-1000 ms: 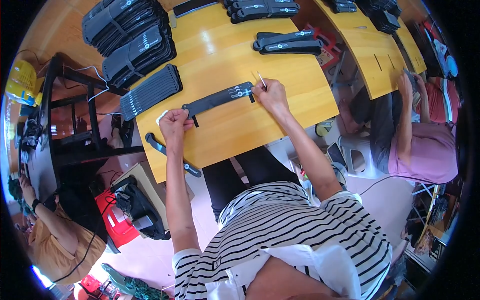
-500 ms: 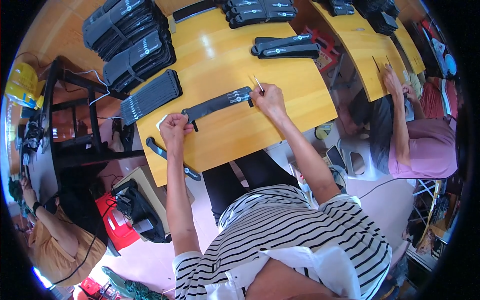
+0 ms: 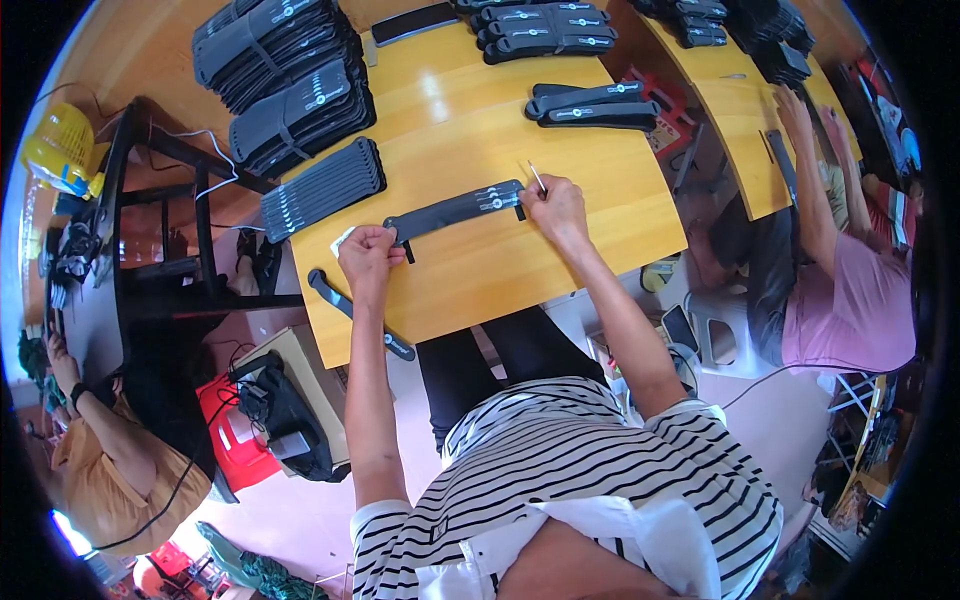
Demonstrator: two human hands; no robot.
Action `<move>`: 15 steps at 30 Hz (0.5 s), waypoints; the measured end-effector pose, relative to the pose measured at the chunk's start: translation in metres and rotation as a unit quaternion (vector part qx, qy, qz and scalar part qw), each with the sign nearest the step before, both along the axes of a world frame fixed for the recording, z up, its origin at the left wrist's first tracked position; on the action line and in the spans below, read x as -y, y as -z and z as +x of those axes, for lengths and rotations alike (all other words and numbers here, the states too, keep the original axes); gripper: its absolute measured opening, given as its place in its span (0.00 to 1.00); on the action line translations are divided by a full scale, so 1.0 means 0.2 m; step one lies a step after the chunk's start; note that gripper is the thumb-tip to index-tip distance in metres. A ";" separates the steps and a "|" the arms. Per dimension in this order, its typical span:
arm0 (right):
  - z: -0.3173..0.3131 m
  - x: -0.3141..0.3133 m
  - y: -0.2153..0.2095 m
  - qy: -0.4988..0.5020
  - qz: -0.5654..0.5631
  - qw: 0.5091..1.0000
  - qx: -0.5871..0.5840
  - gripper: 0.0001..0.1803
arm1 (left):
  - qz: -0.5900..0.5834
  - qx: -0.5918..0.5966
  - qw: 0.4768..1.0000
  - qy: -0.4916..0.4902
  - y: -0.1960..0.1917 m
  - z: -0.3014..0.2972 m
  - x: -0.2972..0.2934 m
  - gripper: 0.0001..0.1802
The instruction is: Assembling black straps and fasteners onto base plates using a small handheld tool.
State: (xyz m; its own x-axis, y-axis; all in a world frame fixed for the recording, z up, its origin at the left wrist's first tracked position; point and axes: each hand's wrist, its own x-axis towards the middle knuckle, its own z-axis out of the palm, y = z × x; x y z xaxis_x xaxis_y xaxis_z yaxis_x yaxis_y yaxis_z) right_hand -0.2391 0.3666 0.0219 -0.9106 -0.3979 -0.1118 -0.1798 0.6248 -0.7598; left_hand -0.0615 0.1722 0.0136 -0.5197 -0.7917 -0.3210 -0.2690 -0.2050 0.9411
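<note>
Flat on table, black strap (image 3: 455, 210) btwn hands, left fingers (image 3: 368, 250) pinching one end, right fingers (image 3: 553, 203) gripping thin stick (image 3: 537, 178).

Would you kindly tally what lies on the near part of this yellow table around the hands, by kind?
Flat black strap held by left hand and right hand: 1
Thin stick in right hand: 1
Loose strap at the table's edge: 1
Strap stack beside it: 1
Total: 4
</note>
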 end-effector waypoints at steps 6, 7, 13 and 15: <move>0.01 0.00 -0.01 0.000 0.012 1.000 -0.017 0.09 | -0.008 0.007 1.000 -0.003 0.01 0.00 0.00 0.05; 0.01 0.00 -0.01 0.000 0.012 1.000 -0.018 0.09 | -0.012 0.007 1.000 -0.002 0.01 0.00 0.00 0.05; 0.02 0.01 -0.03 0.000 0.022 0.999 -0.024 0.09 | -0.004 0.002 1.000 -0.009 0.02 0.00 0.01 0.05; 0.02 0.02 -0.03 0.001 0.029 0.999 -0.037 0.09 | -0.006 0.000 1.000 -0.006 0.03 0.00 0.01 0.05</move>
State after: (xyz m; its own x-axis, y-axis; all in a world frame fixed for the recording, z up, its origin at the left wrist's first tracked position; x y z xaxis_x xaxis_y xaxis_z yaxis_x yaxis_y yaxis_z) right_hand -0.2345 0.3634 0.0273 -0.9178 -0.3912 -0.0677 -0.2327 0.6682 -0.7066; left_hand -0.0608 0.1695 0.0069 -0.5094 -0.8020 -0.3120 -0.2666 -0.1977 0.9433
